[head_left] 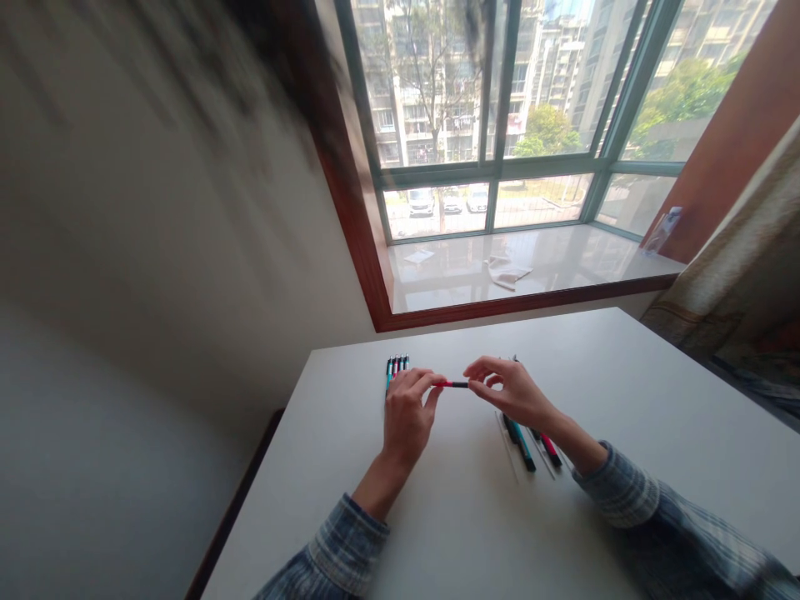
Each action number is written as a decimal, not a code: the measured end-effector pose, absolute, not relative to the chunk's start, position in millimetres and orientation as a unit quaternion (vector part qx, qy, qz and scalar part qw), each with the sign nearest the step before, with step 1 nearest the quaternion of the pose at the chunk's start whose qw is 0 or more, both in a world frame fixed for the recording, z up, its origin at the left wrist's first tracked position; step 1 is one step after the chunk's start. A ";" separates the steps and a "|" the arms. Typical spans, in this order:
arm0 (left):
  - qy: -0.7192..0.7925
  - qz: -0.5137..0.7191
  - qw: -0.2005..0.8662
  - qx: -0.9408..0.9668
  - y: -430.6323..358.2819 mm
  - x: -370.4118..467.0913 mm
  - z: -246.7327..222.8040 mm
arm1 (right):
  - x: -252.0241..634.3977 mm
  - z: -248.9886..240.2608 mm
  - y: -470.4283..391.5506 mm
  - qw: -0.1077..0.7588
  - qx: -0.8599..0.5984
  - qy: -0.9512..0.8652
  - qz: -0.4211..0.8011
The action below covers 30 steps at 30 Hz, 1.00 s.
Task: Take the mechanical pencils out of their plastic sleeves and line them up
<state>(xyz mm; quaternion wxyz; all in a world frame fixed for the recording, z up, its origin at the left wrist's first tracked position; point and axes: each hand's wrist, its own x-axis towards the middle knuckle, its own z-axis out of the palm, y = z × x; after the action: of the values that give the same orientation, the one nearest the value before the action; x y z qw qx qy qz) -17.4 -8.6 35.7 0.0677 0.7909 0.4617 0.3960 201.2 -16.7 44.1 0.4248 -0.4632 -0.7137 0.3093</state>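
Between my two hands, a red-and-black pen barrel (pixel 455 384) is held level above the white table (pixel 450 517). My left hand (pixel 411 404) pinches its red end. The fingertips of my right hand (pixel 507 388) close on the black end. Behind my left hand, several pens (pixel 398 362) lie side by side in a row, partly hidden by the fingers. Under and beside my right wrist lie a teal-and-black pen part (pixel 520 442), a red-and-black pen part (pixel 548 446) and thin pale rods (pixel 507 447) that look like refills.
Beyond the table's far edge is a window sill (pixel 450 283) with a crumpled white piece (pixel 509 272) and a clear bottle (pixel 663 231). A wall (pixel 187 292) stands on the left, and a curtain (pixel 718 242) hangs on the right.
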 end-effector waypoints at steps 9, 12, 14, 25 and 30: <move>0.449 0.408 0.014 0.795 -4.4 -25.4 43.7 | 193.7 37.3 -20.2 0.412 -0.469 -0.719 0.304; 0.472 0.446 0.000 0.761 1.3 -32.1 48.2 | 191.1 33.0 -18.1 0.405 -0.515 -0.705 0.271; 0.486 0.462 -0.011 0.742 7.6 -39.4 50.2 | 188.4 31.9 -16.9 0.379 -0.540 -0.710 0.246; 0.510 0.475 -0.015 0.717 30.9 -71.4 45.9 | 123.9 46.4 -6.1 0.254 -0.601 -0.737 0.179; 0.520 0.480 -0.009 0.706 34.0 -76.2 44.7 | 106.6 40.5 -1.5 0.208 -0.635 -0.720 0.189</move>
<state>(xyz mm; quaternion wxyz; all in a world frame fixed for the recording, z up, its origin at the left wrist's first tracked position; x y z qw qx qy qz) -76.2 34.0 44.7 -0.0086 0.7062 0.5203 0.4800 106.6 -1.5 40.5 0.2083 -0.6346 -0.7198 0.1893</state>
